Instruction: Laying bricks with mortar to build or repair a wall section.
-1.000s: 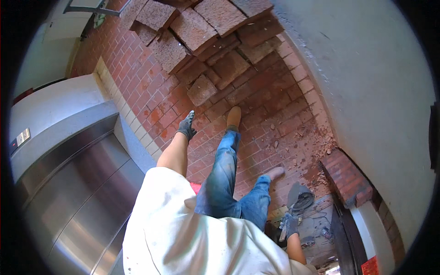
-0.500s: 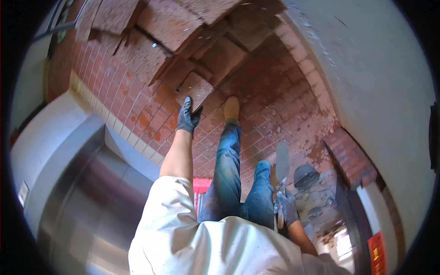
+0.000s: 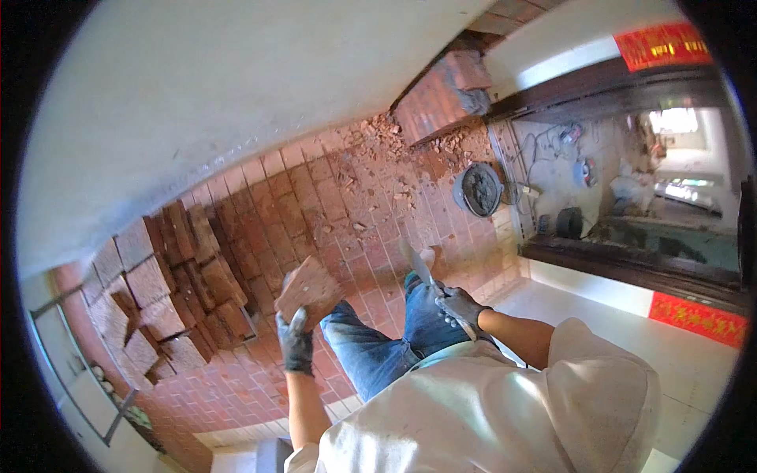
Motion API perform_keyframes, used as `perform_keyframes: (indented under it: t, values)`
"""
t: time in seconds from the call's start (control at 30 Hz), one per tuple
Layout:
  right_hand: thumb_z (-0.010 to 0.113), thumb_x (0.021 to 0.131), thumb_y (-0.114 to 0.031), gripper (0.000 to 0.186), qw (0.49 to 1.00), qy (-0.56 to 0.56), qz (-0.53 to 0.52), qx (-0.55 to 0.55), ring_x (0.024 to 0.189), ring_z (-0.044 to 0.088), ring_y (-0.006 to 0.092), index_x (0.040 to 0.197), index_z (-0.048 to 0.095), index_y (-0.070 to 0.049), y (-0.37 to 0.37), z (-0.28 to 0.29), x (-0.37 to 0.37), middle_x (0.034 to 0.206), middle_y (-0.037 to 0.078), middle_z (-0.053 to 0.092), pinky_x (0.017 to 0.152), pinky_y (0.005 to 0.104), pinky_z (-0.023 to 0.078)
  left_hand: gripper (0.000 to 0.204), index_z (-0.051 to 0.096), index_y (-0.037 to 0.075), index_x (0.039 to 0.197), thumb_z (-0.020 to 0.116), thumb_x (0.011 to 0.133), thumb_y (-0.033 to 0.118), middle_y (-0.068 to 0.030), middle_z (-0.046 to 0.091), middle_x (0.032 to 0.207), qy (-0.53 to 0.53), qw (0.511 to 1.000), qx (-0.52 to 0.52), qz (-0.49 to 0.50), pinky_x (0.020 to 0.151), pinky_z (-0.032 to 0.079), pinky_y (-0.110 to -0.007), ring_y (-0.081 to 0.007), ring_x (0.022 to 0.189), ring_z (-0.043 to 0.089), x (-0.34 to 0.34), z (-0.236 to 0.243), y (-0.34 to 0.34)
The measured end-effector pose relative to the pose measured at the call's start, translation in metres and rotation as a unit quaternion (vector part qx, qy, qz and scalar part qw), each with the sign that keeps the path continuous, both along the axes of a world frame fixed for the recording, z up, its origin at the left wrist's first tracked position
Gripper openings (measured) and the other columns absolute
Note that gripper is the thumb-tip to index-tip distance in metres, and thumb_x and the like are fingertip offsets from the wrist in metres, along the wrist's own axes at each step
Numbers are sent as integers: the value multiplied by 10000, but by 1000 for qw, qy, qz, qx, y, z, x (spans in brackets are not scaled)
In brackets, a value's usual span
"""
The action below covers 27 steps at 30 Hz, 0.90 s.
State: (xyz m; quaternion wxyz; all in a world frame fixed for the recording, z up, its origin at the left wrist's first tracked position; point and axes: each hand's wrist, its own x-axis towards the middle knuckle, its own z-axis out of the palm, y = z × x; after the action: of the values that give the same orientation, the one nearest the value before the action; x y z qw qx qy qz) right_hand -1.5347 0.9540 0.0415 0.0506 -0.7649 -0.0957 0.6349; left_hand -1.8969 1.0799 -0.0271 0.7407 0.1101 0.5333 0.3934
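Note:
My left hand [image 3: 295,345], in a dark glove, is closed on the edge of a flat red-brown tile [image 3: 311,293] with a rough face. It holds the tile up above the paved floor, in front of my legs. My right hand [image 3: 461,307], also gloved, grips a trowel [image 3: 419,263] by its handle beside my thigh, the blade pointing forward. Ahead and to the right of the trowel stands a dark bucket [image 3: 482,191] with grey mortar in it. A stack of similar tiles [image 3: 162,293] lies on the floor to my left.
A pale wall [image 3: 236,87] runs along the far side. Broken rubble [image 3: 378,142] lies at its foot, near a low brick-clad block [image 3: 438,98] smeared with grey. On the right, a dark-framed doorway [image 3: 623,87] opens onto a cluttered room. A metal frame [image 3: 59,315] stands far left.
My left hand has lifted the tile away from the stack. My view has swung right, toward the bucket and doorway. The trowel stays in my right hand.

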Motion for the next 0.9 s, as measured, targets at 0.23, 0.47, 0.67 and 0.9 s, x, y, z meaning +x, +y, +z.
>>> perform_keyframes:
  t: [0.23, 0.47, 0.67, 0.9]
  values:
    - [550, 890, -155, 67, 971, 58, -211, 94, 454, 514, 129, 941, 532, -116, -141, 16, 182, 647, 37, 548, 387, 267, 433, 466, 469, 73, 1263, 672, 863, 202, -79, 568, 1198, -89, 990, 49, -94, 883, 520, -377, -223, 1066, 588, 311, 75, 18]
    - [484, 920, -164, 264, 936, -40, -334, 104, 472, 527, 151, 1173, 541, -118, -202, 34, 328, 721, 67, 596, 406, 314, 466, 348, 562, 76, 1184, 658, 881, 218, -60, 625, 1115, -98, 984, 66, -136, 810, 561, -371, -221, 987, 631, 550, 76, 57]
    - [563, 895, -160, 361, 873, 23, -448, 192, 500, 536, 145, 1249, 516, -108, -191, 62, 412, 731, 56, 585, 428, 300, 471, 365, 536, 87, 1223, 639, 886, 180, -73, 621, 1167, -165, 931, 130, -297, 824, 556, -383, -221, 1007, 628, 644, 124, 86]
    - [595, 888, -182, 416, 870, 9, -474, 135, 493, 530, 139, 1268, 512, -34, -150, 73, 479, 705, 48, 563, 438, 302, 478, 649, 425, 69, 1376, 477, 927, 534, -121, 501, 1350, -365, 920, 22, -140, 1038, 392, -471, -305, 1198, 501, 758, 166, 72]
